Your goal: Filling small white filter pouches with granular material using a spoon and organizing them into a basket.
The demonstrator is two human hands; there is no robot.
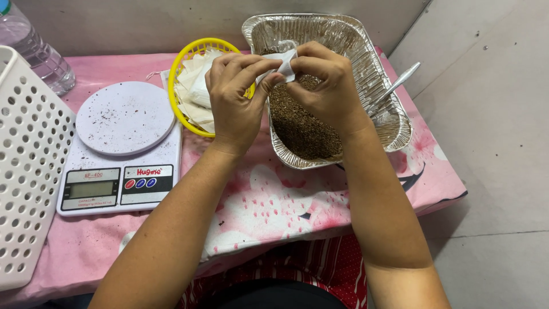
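White basket [26, 166] far left of the left hand, bottle [31, 48] above it. Scale [120, 149] left of the left hand, specks on its round plate. Yellow basket [191, 86] with white bags just behind the left hand. Left hand [237, 97] pinches a small white bag [283, 64] by fingertips; right hand [326, 86] grips the same bag from the other side, both over the foil tray [354, 46]. Brown granules [300, 123] fill the tray under the hands. Spoon [394, 86] right of the right hand, leaning on the tray rim. Pink cloth [274, 200] below.
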